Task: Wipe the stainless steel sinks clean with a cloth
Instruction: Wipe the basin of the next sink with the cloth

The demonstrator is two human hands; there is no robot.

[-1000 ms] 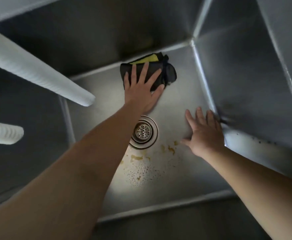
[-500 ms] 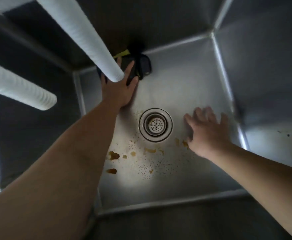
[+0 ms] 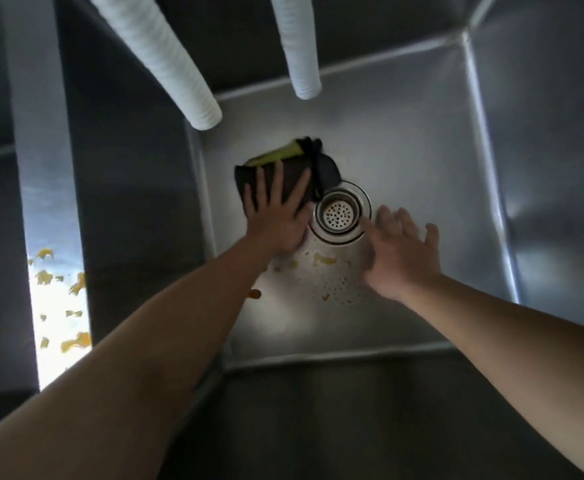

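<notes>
Pressing flat with straight, spread fingers, our left hand (image 3: 276, 216) holds the dark cloth (image 3: 283, 168), yellow at its far edge, against the floor of the sink (image 3: 422, 150), just left of the drain strainer (image 3: 340, 212). Our right hand (image 3: 399, 252) is released and grasps nothing, just right of the drain. Orange stains (image 3: 325, 260) lie near our wrists. Two white ribbed hoses (image 3: 166, 57) hang above.
</notes>
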